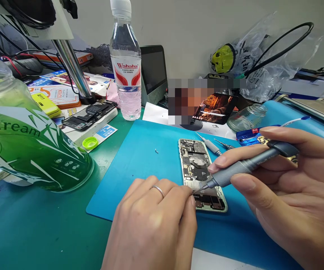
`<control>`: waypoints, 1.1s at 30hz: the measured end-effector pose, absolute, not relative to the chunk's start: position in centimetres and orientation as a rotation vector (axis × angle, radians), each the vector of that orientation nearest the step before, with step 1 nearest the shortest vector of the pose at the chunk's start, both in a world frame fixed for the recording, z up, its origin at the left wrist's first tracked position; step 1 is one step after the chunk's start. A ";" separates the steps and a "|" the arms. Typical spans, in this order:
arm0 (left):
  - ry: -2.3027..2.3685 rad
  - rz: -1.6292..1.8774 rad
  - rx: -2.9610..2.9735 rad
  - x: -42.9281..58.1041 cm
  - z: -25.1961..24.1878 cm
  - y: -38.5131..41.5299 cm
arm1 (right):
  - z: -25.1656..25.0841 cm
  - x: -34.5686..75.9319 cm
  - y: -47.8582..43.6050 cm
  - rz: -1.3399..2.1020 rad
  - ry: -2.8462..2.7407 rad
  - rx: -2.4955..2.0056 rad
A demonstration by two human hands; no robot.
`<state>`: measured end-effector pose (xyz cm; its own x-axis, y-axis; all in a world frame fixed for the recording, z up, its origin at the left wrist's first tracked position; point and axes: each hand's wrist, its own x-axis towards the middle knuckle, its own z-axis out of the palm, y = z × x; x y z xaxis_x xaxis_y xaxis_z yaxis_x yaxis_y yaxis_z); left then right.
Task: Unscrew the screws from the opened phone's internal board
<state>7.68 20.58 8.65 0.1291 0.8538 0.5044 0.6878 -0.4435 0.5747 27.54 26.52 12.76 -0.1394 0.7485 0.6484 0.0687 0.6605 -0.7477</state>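
An opened smartphone (198,161) lies on a blue mat (131,157), its inner parts bare. My right hand (297,187) grips a grey precision screwdriver (235,170), slanted with its thin tip down at the phone's lower left edge. At that same spot my left hand (153,217), with a ring on one finger, has thumb and forefinger pinched together beside the tip. Whatever sits between them is hidden or too small to name. Beyond the phone rest a second screwdriver (213,146) and another thin tool (224,145). A few tiny metal pieces (156,151) lie left of the phone.
A large green bottle (38,150) stands close on the left, a water bottle (126,71) behind it. Another disassembled phone (90,114) lies on a box. At the back are a lit phone screen (216,108), a glass jar (248,117) and a plastic bag (259,71).
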 end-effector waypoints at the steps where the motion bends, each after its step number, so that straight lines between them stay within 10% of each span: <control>1: 1.529 1.210 2.197 7.7 8.7 20.6 | 12.7 27.5 26.5 0.669 -1.626 -0.678; 33: 1.697 1.127 2.293 9.4 7.5 19.6 | 11.7 28.4 27.8 0.545 -1.682 -0.698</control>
<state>9.42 19.56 7.53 0.1188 0.8536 0.5072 0.7986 -0.3857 0.4620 28.42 27.82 11.66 -0.1455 0.7015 0.6977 0.1587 0.7126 -0.6834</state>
